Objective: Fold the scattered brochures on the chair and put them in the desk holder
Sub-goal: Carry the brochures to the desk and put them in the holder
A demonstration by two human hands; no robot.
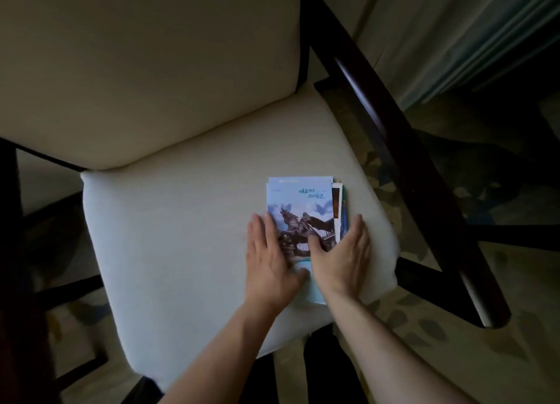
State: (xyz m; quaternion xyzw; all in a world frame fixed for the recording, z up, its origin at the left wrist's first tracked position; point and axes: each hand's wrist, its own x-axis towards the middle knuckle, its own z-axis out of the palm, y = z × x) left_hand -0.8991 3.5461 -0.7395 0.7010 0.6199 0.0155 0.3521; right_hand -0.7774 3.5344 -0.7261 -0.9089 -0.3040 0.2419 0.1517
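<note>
Dim room; patterned carpet (pixel 500 322), pale curtain (pixel 472 40) upper right, dark wooden armrest (pixel 403 149), cream cushions.

Head view, looking steeply down, close

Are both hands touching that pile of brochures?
Touching. The head view shows the left hand and right hand lying flat against the brochure stack.

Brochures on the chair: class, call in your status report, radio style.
Left hand and right hand flat, squaring the brochure stack from both sides. Stack on chair seat, edges uneven at right. Desk holder not in view. Nothing in the way.
</note>
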